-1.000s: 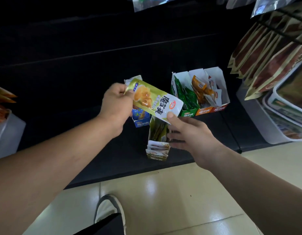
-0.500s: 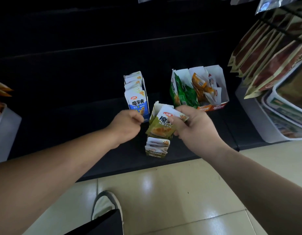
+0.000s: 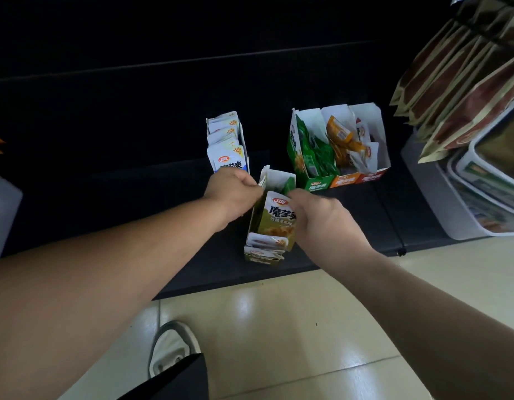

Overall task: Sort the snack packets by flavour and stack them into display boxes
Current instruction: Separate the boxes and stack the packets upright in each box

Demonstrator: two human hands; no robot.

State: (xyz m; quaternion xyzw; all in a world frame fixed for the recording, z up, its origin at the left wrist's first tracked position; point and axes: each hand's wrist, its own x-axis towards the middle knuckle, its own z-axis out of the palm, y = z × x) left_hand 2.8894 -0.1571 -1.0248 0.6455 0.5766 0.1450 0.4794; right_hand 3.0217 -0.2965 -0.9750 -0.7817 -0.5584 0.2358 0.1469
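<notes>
An olive-yellow snack packet [image 3: 277, 217] stands inside the olive display box [image 3: 263, 256] on the black shelf, behind a few packets of the same flavour. My right hand [image 3: 319, 217] pinches the packet's right edge. My left hand [image 3: 235, 192] grips the box's upper left wall. Behind stands a blue box [image 3: 226, 142] full of blue packets. To the right, a row of green [image 3: 315, 184], orange [image 3: 343, 180] and red [image 3: 371, 176] boxes holds matching packets.
The low black shelf [image 3: 134, 226] ends at a cream tiled floor [image 3: 293, 327]. Brown hanging packets [image 3: 458, 90] and white tubs [image 3: 481, 192] crowd the right side. A pale bin [image 3: 1, 209] is at far left. My shoe [image 3: 172, 347] shows below.
The packet, held up between both hands a second ago, has come down into the olive box. My left hand let go of it and moved to the box wall.
</notes>
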